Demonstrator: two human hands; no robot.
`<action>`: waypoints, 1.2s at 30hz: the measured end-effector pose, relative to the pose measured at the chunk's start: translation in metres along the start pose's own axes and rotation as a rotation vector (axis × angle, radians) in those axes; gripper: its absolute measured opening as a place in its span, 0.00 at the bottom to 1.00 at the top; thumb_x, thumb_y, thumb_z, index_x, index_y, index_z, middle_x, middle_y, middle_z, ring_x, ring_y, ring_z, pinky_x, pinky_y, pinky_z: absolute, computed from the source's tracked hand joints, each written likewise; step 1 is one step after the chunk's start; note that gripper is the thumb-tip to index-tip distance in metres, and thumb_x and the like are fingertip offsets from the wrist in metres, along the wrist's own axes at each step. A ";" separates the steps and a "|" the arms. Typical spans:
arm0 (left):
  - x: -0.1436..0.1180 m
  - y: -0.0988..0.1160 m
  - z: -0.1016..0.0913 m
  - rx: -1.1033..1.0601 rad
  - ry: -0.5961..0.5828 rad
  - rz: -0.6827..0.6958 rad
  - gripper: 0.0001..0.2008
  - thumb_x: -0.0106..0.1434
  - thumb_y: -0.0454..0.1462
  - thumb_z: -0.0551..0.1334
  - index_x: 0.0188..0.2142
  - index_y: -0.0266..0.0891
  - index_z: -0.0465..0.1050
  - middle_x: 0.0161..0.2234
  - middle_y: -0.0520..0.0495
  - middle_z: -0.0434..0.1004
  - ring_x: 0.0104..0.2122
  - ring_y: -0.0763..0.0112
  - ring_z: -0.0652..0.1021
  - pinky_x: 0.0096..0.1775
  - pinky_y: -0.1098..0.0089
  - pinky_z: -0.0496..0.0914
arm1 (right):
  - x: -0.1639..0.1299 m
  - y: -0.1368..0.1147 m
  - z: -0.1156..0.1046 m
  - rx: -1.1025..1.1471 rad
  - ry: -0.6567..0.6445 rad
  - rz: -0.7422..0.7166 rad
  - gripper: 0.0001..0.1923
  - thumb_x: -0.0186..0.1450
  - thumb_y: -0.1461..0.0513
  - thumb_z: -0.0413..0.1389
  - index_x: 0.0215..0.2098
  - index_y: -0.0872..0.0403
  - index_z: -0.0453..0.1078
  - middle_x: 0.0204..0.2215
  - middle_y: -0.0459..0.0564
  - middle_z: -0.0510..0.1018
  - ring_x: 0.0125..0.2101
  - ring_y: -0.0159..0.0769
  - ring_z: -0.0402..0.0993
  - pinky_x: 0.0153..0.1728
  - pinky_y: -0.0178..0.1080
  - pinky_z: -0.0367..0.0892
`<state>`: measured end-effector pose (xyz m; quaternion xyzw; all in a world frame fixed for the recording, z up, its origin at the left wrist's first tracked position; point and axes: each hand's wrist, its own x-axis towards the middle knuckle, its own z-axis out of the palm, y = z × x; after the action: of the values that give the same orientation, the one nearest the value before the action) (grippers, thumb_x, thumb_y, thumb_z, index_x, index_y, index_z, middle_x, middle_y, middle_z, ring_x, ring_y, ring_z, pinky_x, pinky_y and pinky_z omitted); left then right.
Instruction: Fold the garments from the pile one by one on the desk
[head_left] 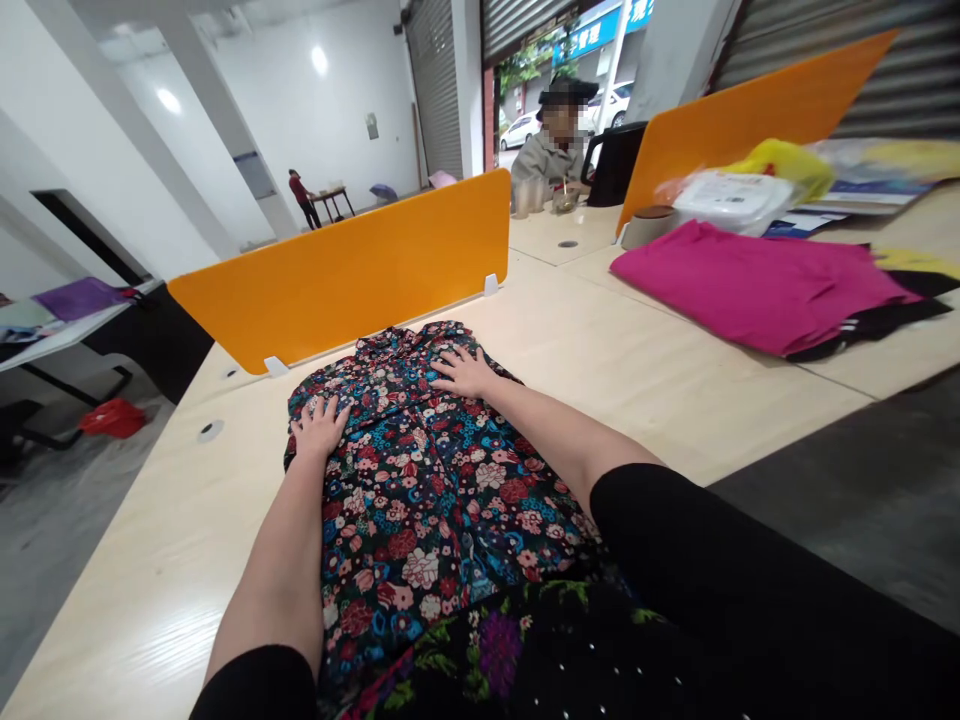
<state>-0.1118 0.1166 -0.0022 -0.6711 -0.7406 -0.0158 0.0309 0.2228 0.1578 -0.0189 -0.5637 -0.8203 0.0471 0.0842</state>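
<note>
From where I stand, the floral garment (420,480) lies spread on the pale worktop (675,370), just in front of the orange divider (352,265), with its near end running off toward the person's body. The likeliest trouble, to my eye, is the thin cloth sliding or bunching: both palms press near the end closest to the divider, and if one pushes harder than the other, the fabric could creep sideways and wrinkle, or the near end could drag the piece toward the worktop edge. The left hand (321,425) rests flat on the garment's left corner, the one nearer the divider's left foot, fingers spread and open, gripping nothing, with the forearm stretched straight out from a black sleeve. The right hand (465,372) lies flat too, fingers splayed and open, on the collar end closest to the divider, its arm reaching across the cloth at a slant from the lower right. Farther right of the divider, well apart from the floral piece, a folded pink cloth (750,285) sits on the worktop.
</note>
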 end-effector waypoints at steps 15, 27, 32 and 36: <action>-0.100 -0.024 -0.004 0.028 0.052 0.200 0.31 0.67 0.52 0.43 0.66 0.45 0.48 0.68 0.45 0.45 0.65 0.50 0.49 0.58 0.39 0.52 | -0.034 0.005 -0.001 0.010 0.046 0.036 0.38 0.64 0.38 0.35 0.68 0.43 0.47 0.68 0.49 0.46 0.65 0.59 0.36 0.58 0.70 0.33; -0.141 -0.010 -0.012 -0.007 0.102 0.196 0.25 0.68 0.44 0.46 0.61 0.37 0.61 0.64 0.36 0.57 0.63 0.50 0.56 0.58 0.41 0.55 | -0.128 -0.041 -0.032 0.059 0.016 -0.238 0.36 0.66 0.39 0.39 0.67 0.44 0.50 0.67 0.51 0.49 0.65 0.55 0.40 0.59 0.67 0.37; -0.233 0.046 -0.021 -0.117 0.192 0.616 0.22 0.68 0.45 0.49 0.57 0.40 0.65 0.62 0.40 0.61 0.62 0.57 0.60 0.61 0.49 0.53 | -0.222 -0.076 -0.035 0.174 -0.036 -0.545 0.30 0.68 0.44 0.45 0.65 0.43 0.54 0.68 0.50 0.47 0.66 0.50 0.37 0.61 0.62 0.34; -0.279 0.085 -0.008 -0.140 0.126 0.817 0.27 0.65 0.46 0.56 0.62 0.40 0.58 0.62 0.40 0.60 0.62 0.55 0.59 0.61 0.48 0.52 | -0.247 -0.078 -0.016 0.229 -0.069 -0.603 0.22 0.68 0.49 0.49 0.58 0.43 0.66 0.65 0.51 0.57 0.65 0.47 0.45 0.62 0.60 0.33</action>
<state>0.0000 -0.1523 -0.0143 -0.9079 -0.4072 -0.0936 0.0343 0.2407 -0.1012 -0.0105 -0.2802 -0.9421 0.1313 0.1293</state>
